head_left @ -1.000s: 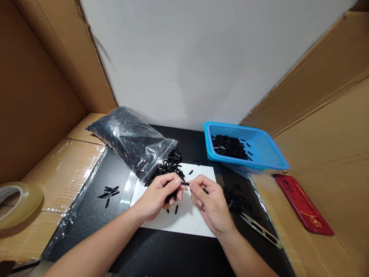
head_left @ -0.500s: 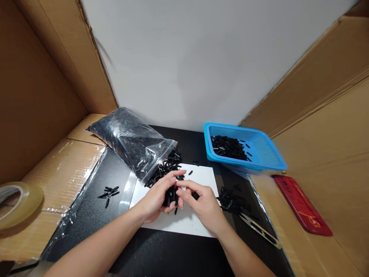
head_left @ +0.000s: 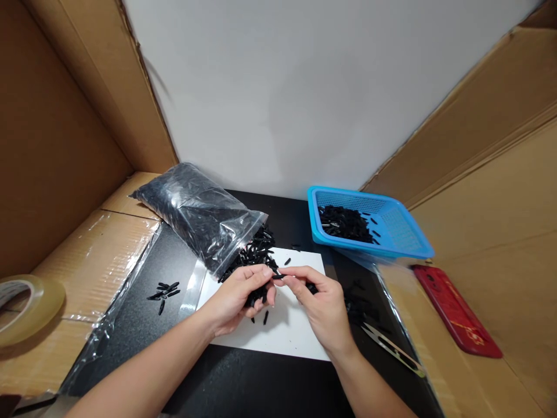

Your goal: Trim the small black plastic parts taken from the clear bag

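Note:
Over the white sheet [head_left: 289, 334], my left hand [head_left: 241, 293] is closed around several small, narrow black pieces [head_left: 256, 296]. One slim black piece [head_left: 278, 276] lies crosswise between the fingertips of both hands. My right hand [head_left: 319, 305] pinches its right end with thumb and forefinger, and more black pieces [head_left: 311, 288] show under its curled fingers. Just beyond my left hand, a heap of the same pieces [head_left: 256, 249] spills from the mouth of a clear zip bag [head_left: 195, 209]. A few loose ones [head_left: 266, 317] lie on the sheet.
A blue basket [head_left: 404, 232] at the back right holds many black pieces. Metal thread snips [head_left: 394, 348] lie beside a dark pile at the right. A red phone [head_left: 456, 310] rests on cardboard. At left are a tape roll [head_left: 47, 307] and a small cluster of pieces [head_left: 164, 293].
My right hand has moved slightly right, away from my left palm. A single black piece now spans the fingertips of both hands. My left fingers have closed in more.

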A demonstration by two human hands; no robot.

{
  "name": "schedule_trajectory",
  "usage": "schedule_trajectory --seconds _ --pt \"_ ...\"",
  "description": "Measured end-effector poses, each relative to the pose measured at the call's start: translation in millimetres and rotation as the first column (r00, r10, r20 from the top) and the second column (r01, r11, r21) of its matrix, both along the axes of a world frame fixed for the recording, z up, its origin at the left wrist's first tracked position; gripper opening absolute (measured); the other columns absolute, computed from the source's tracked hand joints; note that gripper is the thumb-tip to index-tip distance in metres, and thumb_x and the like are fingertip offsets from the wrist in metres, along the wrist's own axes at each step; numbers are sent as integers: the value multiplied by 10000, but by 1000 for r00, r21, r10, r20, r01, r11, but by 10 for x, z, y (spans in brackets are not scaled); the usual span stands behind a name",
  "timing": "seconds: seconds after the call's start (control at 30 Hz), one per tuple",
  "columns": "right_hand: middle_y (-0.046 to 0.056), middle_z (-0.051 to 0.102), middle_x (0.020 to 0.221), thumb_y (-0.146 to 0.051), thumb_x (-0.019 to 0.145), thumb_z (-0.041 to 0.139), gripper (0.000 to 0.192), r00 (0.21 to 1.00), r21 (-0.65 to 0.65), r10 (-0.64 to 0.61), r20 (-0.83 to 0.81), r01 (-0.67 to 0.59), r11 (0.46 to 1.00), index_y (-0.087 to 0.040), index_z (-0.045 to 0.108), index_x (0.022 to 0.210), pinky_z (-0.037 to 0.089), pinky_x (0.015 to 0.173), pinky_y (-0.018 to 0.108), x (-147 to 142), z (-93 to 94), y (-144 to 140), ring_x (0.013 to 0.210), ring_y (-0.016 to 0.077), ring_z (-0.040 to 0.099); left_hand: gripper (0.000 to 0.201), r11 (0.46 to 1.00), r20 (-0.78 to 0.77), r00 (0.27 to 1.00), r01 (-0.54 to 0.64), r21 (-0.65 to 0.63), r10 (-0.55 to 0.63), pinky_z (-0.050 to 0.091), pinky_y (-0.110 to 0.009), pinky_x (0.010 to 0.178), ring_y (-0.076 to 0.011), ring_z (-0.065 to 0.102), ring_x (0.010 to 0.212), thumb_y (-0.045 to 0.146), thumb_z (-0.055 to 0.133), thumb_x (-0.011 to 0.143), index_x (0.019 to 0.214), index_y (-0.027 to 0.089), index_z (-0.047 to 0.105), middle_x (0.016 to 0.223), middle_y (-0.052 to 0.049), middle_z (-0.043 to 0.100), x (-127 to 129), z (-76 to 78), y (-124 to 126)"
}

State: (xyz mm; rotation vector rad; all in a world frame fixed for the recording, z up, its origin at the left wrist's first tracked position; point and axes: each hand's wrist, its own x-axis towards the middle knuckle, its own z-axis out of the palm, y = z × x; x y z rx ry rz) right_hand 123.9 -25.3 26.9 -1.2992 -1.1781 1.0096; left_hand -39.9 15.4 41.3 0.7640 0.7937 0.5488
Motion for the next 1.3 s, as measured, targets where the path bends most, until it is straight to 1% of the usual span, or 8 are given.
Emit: schedule_trajectory --seconds 0.13,0.3,0.63,0.8,0.87,0.97,1.13,1.3 --pt "47 784 766 -315 819 707 136 999 28 -28 30 27 999 -234 798 880 517 654 305 -1 1 -5 672 197 667 343 997 30 999 -32 72 30 157 -152 383 -26 366 439 454 701 823 757 151 553 618 16 570 6 -9 -10" --pt "2 693 630 -295 803 713 118 993 81 -78 84 71 994 -242 807 851 472 570 259 1 -2 -11 572 147 566 362 990 57 997 -54 131 47 162 -145 382 -25 343 439 462 725 801 741 158 538 606 30 559 0 3 -30" --pt "-1 697 652 -281 827 699 96 995 140 -69 77 58 988 -228 779 827 468 573 248 -13 13 -28 587 143 586 347 981 10 999 -36 191 35 181 -141 392 -37 361 470 476 711 811 778 159 574 618 31 551 -13 -18 -34" --pt "-37 560 544 -320 842 693 150 997 118 -62 38 58 991 -205 732 754 376 505 242 -8 11 -32 503 110 455 336 983 -5 1000 -12 184 13 178 -147 396 -39 356 461 488 691 825 834 170 582 620 34 559 -15 -45 -39" --pt "-48 498 527 -353 854 688 202 999 84 -42 -5 42 996 -197 704 728 337 491 239 -12 -20 -28 495 101 408 336 983 -9 1000 -7 183 9 179 -148 397 -40 360 463 489 690 826 838 172 580 620 34 561 -18 -53 -42" --pt "-67 428 508 -421 871 675 296 988 1 21 -156 -21 1000 -189 631 692 280 465 230 -33 -83 -20 472 84 344 350 983 -15 1000 -3 182 6 176 -149 396 -40 360 462 496 685 828 800 167 571 620 30 562 -19 -52 -43" --pt "-95 367 468 -483 820 726 386 902 -108 65 -426 -122 987 -188 533 661 194 433 213 -80 -86 -11 437 59 265 372 986 -12 1000 -10 167 13 164 -152 394 -38 350 456 504 694 815 760 163 555 611 27 560 -10 -35 -38" --pt "-104 367 448 -469 778 772 402 826 -139 79 -558 -187 972 -181 521 651 143 413 200 -92 -24 -9 409 38 228 385 989 -14 1000 -10 150 13 157 -151 397 -39 352 461 514 711 793 767 160 561 608 26 559 0 -26 -42"
